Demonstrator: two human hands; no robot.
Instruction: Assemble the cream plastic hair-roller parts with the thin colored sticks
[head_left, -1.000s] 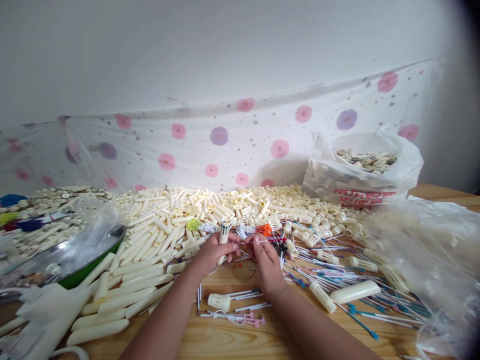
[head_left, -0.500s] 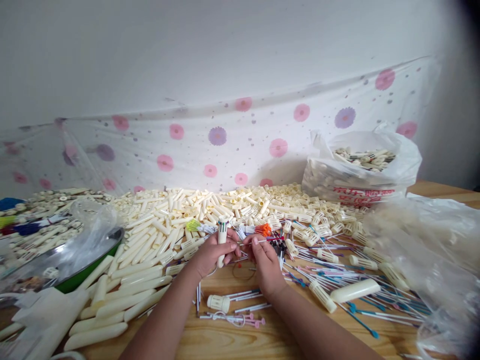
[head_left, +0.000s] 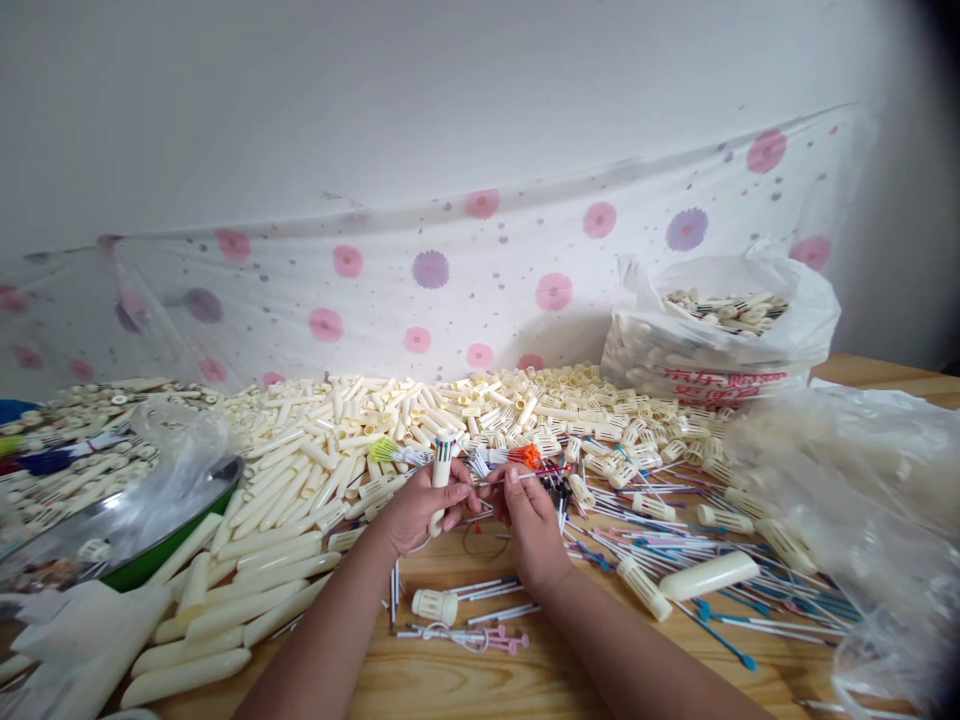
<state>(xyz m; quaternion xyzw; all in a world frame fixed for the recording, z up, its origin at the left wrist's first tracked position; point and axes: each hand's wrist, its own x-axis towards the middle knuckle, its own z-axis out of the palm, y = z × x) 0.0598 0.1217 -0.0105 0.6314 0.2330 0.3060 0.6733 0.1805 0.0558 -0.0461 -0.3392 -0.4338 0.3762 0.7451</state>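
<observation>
Left hand (head_left: 415, 508) grips an upright cream plastic pen barrel (head_left: 441, 470) while right hand (head_left: 527, 515) pinches a thin pink-tipped refill (head_left: 525, 477), which may bend if misaligned

Plain white wall (head_left: 420, 90) fills the upper view, evenly lit by soft daylight, no hard shadows. A thin translucent sheet (head_left: 465, 290) printed with pink and purple flowers hangs across its lower part, sagging at the middle, reaching down behind the table (head_left: 540, 680). Table is light wood, grain visible. Right edge darkens to shadow.
</observation>
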